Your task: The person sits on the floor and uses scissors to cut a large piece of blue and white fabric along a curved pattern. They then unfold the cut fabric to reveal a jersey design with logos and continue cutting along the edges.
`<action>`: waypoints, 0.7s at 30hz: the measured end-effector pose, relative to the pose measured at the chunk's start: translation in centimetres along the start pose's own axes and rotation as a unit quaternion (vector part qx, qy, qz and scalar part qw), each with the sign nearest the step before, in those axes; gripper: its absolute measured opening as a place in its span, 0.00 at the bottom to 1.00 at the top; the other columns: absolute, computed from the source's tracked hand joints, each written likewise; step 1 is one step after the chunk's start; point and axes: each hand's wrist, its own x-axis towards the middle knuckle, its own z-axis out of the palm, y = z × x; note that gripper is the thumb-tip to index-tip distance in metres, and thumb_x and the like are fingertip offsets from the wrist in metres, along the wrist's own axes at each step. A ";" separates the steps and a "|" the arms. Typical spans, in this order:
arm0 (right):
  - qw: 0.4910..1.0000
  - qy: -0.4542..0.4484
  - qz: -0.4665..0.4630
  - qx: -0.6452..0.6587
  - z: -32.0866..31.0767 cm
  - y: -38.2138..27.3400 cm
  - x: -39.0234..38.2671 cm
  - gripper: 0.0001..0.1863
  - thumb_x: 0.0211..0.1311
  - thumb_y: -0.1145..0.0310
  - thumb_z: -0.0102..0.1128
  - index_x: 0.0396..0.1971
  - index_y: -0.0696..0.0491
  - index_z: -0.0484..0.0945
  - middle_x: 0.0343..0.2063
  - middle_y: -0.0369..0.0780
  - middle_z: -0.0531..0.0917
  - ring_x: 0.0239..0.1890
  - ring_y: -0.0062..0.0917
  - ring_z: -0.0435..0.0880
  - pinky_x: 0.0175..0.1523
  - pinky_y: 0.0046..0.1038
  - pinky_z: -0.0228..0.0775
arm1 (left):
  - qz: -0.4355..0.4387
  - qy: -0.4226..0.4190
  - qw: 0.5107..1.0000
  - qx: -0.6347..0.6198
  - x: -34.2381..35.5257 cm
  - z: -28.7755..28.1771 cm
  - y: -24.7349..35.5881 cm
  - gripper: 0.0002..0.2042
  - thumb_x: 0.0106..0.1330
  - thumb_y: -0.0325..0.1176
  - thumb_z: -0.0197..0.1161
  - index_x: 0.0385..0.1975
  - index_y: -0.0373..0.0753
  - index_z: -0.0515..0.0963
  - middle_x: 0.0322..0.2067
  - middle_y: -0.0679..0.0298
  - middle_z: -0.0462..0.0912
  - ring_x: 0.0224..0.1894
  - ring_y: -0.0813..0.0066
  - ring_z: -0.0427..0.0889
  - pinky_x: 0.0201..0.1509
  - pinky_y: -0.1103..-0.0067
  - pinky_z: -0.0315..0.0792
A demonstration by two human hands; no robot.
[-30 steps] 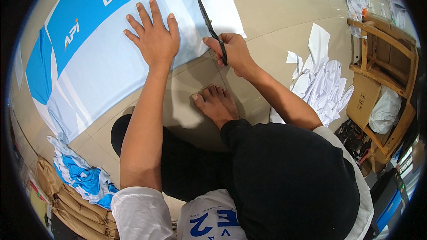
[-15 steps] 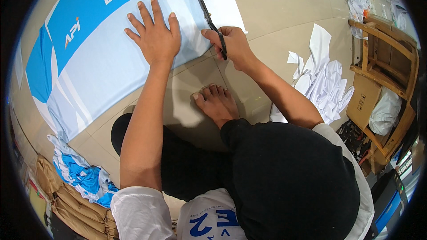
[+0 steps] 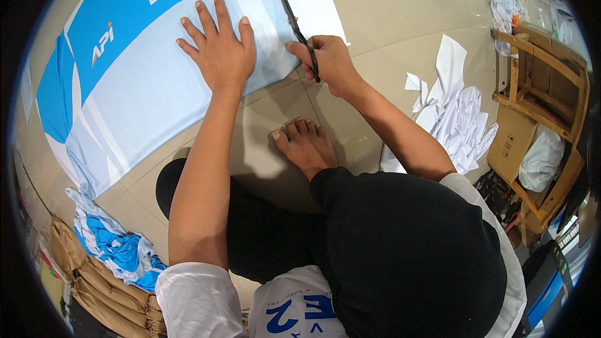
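Note:
A large printed fabric piece (image 3: 156, 91), blue at the far side and pale blue nearer me, lies spread on the floor at the upper left. My left hand (image 3: 225, 59) presses flat on its pale blue part, fingers spread. In my right hand (image 3: 333, 67), at the fabric's near right corner, is a pair of black-handled scissors (image 3: 293, 20). Their blades point away from me, along the border between the pale blue print and a white strip (image 3: 316, 0). My fingers partly cover the handles, and I cannot tell how far the blades are apart.
White fabric scraps (image 3: 460, 116) are heaped on the tiled floor to the right. Beyond them stands a wooden frame (image 3: 538, 56) with a cardboard box (image 3: 511, 143) and a white plastic bag (image 3: 542, 159). Crumpled blue-and-white fabric (image 3: 116, 244) lies at lower left. My bare foot (image 3: 307, 147) rests between my arms.
Both hands, the scissors and the fabric sit very slightly farther right than before. My grip on the scissors looks the same.

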 end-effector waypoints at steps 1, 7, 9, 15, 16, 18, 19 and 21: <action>1.000 -0.001 0.000 0.001 0.0 -0.1 0.1 0.25 0.62 0.54 0.79 0.18 0.57 0.77 0.12 0.37 0.77 0.13 0.21 0.73 0.19 0.26 0.60 | 0.000 0.001 1.000 0.003 0.0 0.0 0.0 0.35 0.82 0.58 0.42 0.84 0.49 0.56 0.84 0.48 0.52 0.84 0.30 0.42 0.82 0.35 0.34; 1.000 -0.002 0.001 0.023 0.5 -1.1 1.1 0.24 0.61 0.55 0.79 0.18 0.56 0.77 0.13 0.36 0.77 0.13 0.20 0.74 0.18 0.25 0.62 | -0.005 -0.004 1.000 -0.004 0.0 -0.1 0.1 0.35 0.81 0.56 0.44 0.84 0.48 0.56 0.84 0.48 0.52 0.85 0.31 0.42 0.83 0.35 0.33; 1.000 0.000 -0.003 0.019 0.5 -1.2 1.5 0.24 0.61 0.55 0.79 0.18 0.55 0.77 0.14 0.36 0.77 0.13 0.20 0.74 0.18 0.25 0.63 | -0.002 -0.004 1.000 0.005 0.0 -0.1 0.1 0.35 0.81 0.57 0.43 0.84 0.49 0.56 0.84 0.48 0.52 0.84 0.31 0.42 0.83 0.35 0.34; 1.000 -0.002 0.000 0.024 0.5 -1.5 1.8 0.23 0.61 0.58 0.80 0.17 0.56 0.76 0.15 0.37 0.77 0.13 0.20 0.75 0.18 0.25 0.66 | -0.001 -0.003 1.000 -0.002 0.0 0.0 0.1 0.35 0.82 0.58 0.43 0.84 0.49 0.56 0.84 0.48 0.52 0.84 0.30 0.42 0.82 0.35 0.34; 1.000 -0.001 0.001 0.023 0.4 -1.6 1.8 0.23 0.61 0.58 0.80 0.17 0.56 0.76 0.15 0.37 0.77 0.13 0.20 0.75 0.18 0.25 0.66 | -0.002 -0.004 1.000 -0.004 0.0 -0.1 0.1 0.35 0.82 0.58 0.43 0.84 0.49 0.56 0.84 0.48 0.52 0.84 0.30 0.42 0.82 0.34 0.34; 1.000 -0.001 0.000 0.018 0.4 -1.5 1.6 0.24 0.61 0.59 0.80 0.17 0.56 0.76 0.15 0.37 0.77 0.13 0.20 0.75 0.18 0.25 0.66 | -0.002 -0.005 1.000 -0.003 0.0 -0.1 0.0 0.35 0.82 0.58 0.43 0.84 0.49 0.56 0.84 0.48 0.52 0.84 0.30 0.42 0.82 0.34 0.34; 1.000 -0.001 -0.003 0.015 0.4 -1.5 1.5 0.24 0.61 0.59 0.80 0.17 0.56 0.75 0.15 0.37 0.77 0.13 0.20 0.74 0.18 0.26 0.66 | -0.002 -0.006 1.000 -0.003 0.0 -0.1 0.0 0.35 0.82 0.58 0.43 0.84 0.49 0.56 0.84 0.48 0.52 0.84 0.30 0.42 0.82 0.34 0.34; 1.000 0.000 -0.004 0.014 0.3 -1.4 1.4 0.24 0.61 0.58 0.80 0.17 0.56 0.75 0.15 0.37 0.77 0.13 0.20 0.74 0.18 0.26 0.67 | 0.001 -0.002 1.000 -0.003 0.0 0.0 0.0 0.35 0.82 0.58 0.42 0.84 0.49 0.56 0.84 0.47 0.52 0.84 0.30 0.42 0.82 0.34 0.34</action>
